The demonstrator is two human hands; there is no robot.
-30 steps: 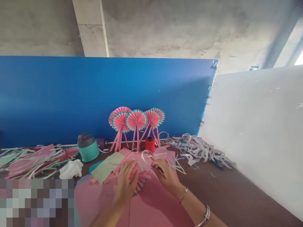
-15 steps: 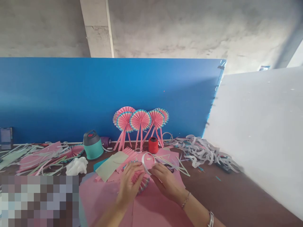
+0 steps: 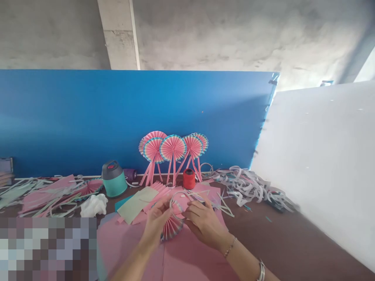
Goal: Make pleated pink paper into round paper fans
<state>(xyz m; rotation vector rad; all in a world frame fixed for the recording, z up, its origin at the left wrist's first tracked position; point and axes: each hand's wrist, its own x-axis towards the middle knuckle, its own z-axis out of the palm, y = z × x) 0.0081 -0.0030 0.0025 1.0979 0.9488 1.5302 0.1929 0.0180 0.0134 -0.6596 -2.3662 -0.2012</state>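
My left hand pinches a folded pink paper fan with a teal edge just above the pink paper sheet on the table. My right hand is closed beside it, its fingers on a white loop of tape that arcs over the fan's top. Both hands meet at the fan's centre. Several finished pink fans on strips lean against the blue board behind.
A red thread spool stands under the fans. A teal jug with a grey lid and white crumpled paper lie at left. Curled white strips pile at right by the white panel. Pink and green paper scraps cover the far left.
The white loop came from the table up over the fan. Both hands drew together and lifted the fan slightly; the camera view shifted a little.
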